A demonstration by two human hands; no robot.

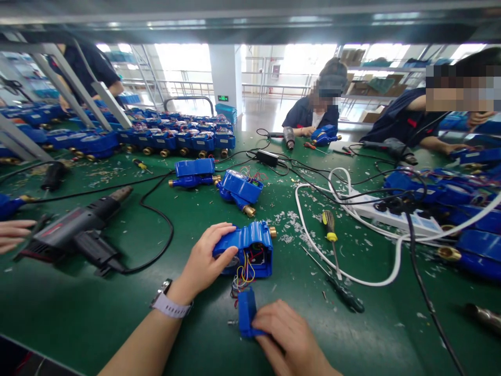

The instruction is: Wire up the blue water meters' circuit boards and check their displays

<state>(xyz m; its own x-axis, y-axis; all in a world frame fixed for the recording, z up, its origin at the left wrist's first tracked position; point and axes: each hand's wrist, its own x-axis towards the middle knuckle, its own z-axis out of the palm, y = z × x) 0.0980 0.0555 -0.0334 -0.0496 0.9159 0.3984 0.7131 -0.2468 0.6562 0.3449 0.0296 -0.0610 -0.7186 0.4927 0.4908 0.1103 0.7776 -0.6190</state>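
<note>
My left hand grips the left side of an opened blue water meter lying on the green table. Coloured wires spill from its open front. My right hand holds a small blue cover piece just below the meter, still joined to it by the wires. A white watch sits on my left wrist.
A black heat gun lies left, another person's fingers beside it. Two more blue meters, a yellow-handled screwdriver, a black screwdriver, a white power strip and cables lie around. Rows of meters stand at the back; people work opposite.
</note>
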